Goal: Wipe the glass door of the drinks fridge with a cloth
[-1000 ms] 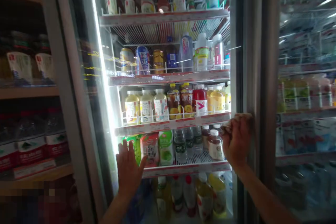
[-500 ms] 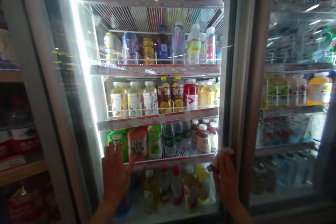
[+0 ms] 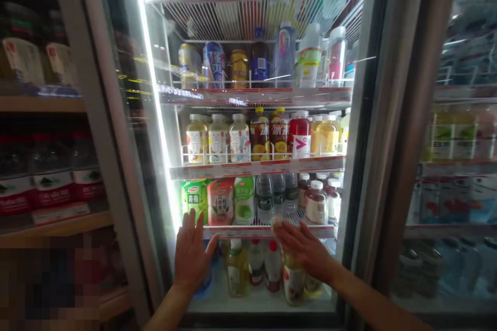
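Note:
A glass cooler door stands in front of me, its metal frame on the right. My left hand is held up flat against the lower left of the glass, thumb apart from the fingers and nothing in it. Lower middle, my right hand lies palm toward the glass with its fingers together, over a pale cloth. Only a small edge of that cloth shows at the fingertips; the hand hides the rest. Behind the glass, near my hands, are a green pouch, a red pouch and clear water bottles.
Several wire shelves with price rails hold bottles and cans inside the cooler. A bright light strip runs down its left side. Open shelving with red-labelled water bottles stands at the left. Another glass-fronted cooler is at the right.
My right hand has moved left across the glass with the cloth, from near the right door frame to the lower middle. My left hand stays flat at the lower left. The view has shifted left.

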A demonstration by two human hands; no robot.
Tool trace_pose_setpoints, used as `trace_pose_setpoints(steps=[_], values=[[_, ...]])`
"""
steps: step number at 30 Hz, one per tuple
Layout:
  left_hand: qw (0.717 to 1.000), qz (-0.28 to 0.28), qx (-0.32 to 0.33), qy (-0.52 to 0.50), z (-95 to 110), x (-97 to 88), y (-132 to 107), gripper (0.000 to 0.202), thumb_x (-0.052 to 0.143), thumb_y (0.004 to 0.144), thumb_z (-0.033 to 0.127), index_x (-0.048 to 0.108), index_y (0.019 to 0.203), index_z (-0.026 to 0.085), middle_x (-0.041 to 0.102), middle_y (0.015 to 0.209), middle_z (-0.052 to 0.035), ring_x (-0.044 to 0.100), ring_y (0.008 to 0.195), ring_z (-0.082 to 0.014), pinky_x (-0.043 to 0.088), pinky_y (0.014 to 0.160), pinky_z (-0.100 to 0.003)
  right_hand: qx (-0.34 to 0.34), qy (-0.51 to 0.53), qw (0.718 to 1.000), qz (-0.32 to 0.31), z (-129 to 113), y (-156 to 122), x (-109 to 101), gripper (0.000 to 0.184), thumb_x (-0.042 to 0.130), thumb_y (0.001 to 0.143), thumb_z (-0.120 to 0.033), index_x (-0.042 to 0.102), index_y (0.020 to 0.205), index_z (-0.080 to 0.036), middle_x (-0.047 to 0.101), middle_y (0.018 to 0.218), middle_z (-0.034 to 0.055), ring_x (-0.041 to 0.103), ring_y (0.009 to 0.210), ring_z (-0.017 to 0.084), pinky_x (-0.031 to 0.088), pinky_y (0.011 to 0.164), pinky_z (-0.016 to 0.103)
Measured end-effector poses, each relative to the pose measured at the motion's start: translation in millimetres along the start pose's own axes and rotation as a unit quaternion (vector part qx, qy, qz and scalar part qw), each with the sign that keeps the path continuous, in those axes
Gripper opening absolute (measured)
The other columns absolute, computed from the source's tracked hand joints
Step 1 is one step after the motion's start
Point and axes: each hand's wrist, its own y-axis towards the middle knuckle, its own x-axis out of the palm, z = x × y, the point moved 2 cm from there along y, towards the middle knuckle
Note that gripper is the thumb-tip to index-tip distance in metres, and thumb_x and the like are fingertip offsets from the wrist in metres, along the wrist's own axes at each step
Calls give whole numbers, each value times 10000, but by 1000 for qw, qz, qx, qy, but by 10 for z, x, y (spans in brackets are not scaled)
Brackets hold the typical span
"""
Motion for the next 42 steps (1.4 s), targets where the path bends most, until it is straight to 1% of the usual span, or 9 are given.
trace_pose_setpoints(steps=[2, 5, 11, 16, 21, 26, 33, 39, 42], values=[[1000, -11, 13, 14, -37, -15, -61, 685, 434, 896, 377, 66, 1457, 235, 139, 1524, -93, 160, 1393, -270, 234, 1108, -453, 20, 1, 1000, 7, 32, 202, -16, 441, 438, 863, -152, 469, 1300, -205, 395, 1426, 34, 193, 1391, 167, 61, 1163, 422], [999, -18, 19, 32, -59, -44, -142, 676, 430, 897, 360, 79, 1457, 221, 177, 1514, -105, 165, 1393, -258, 251, 1100, -444, 158, -11, 986, 44, 155, 574, -24, 498, 455, 866, -214, 394, 1357, -155, 361, 1439, 99, 128, 1406, 212, 44, 1150, 483], [996, -63, 7, 61, -237, -81, -422, 606, 415, 895, 316, 171, 1442, 227, 291, 1475, -107, 236, 1373, -251, 295, 1070, -464, -107, 58, 993, 8, -418, 870, 217, 383, 424, 879, -194, 520, 1250, -197, 343, 1457, -5, 156, 1398, 142, 33, 1173, 378], [993, -74, -62, 67, -525, -155, -602, 598, 398, 896, 290, 168, 1441, 200, 306, 1461, -143, 274, 1356, -278, 357, 1016, -502, 51, 55, 995, 64, -523, 1330, 363, 419, 443, 871, -192, 485, 1286, -153, 378, 1435, 47, 107, 1409, 202, -16, 1155, 456], [989, -109, -92, 43, -720, -198, -718, 595, 428, 865, 252, 221, 1419, 192, 317, 1454, -149, 315, 1337, -264, 361, 1024, -490, -137, 118, 982, 59, -1092, 1480, 604, 376, 416, 868, -173, 549, 1218, -138, 325, 1465, 34, 173, 1395, 189, 28, 1169, 404], [986, -102, -120, 44, -1001, -329, -830, 593, 454, 842, 245, 252, 1396, 179, 331, 1439, -156, 341, 1321, -264, 375, 1024, -484, -15, 116, 991, 62, -1292, 1990, 714, 429, 381, 877, -150, 472, 1295, -127, 306, 1472, 54, 173, 1394, 190, -35, 1157, 438], [981, -114, -146, 58, -1274, -699, -980, 570, 449, 840, 233, 284, 1384, 193, 313, 1445, -151, 320, 1332, -269, 360, 1036, -495, -175, 172, 966, 83, -2121, 1565, 1070, 409, 411, 790, -140, 593, 1154, -101, 409, 1416, 69, 210, 1384, 194, 117, 1162, 372], [979, -108, -168, 39, -1262, -804, -948, 564, 456, 826, 209, 310, 1370, 186, 289, 1460, -145, 295, 1344, -266, 340, 1050, -502, -29, 164, 985, 47, -1910, 1834, 997, 492, 399, 815, -98, 464, 1301, -138, 312, 1471, 50, 163, 1397, 180, 86, 1160, 430], [980, -111, -160, 30, -1171, -734, -871, 555, 455, 839, 234, 304, 1371, 190, 303, 1449, -146, 309, 1336, -269, 343, 1048, -507, -103, 170, 978, 69, -1861, 1661, 942, 469, 422, 801, -101, 507, 1261, -128, 312, 1472, 53, 156, 1399, 181, 101, 1164, 397]])
